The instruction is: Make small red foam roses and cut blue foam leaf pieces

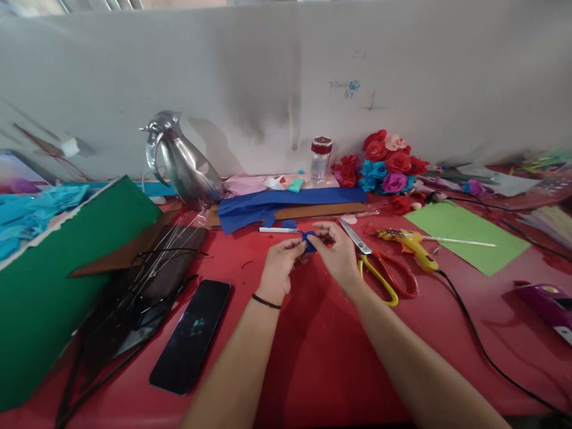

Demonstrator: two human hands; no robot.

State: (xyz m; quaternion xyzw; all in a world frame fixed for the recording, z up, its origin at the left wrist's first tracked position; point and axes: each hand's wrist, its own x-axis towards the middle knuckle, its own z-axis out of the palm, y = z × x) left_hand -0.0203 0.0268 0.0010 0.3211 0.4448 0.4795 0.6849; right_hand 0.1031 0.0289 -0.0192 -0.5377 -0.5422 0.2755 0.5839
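Between my two hands is a small piece of blue paper, pinched by the fingers of both. My left hand, with a dark band at the wrist, grips it from the left side. My right hand holds it from the right, thumb pressed on its front. Just beyond the fingers lie a white pen and a small blue paper scrap. Scissors with one yellow and one red handle rest right of my right hand. Long blue paper strips lie behind, on brown card.
A yellow glue gun with its cable lies right, by a light green sheet. Paper flowers, a jar and a metal jug stand along the wall. A phone and a green board are left.
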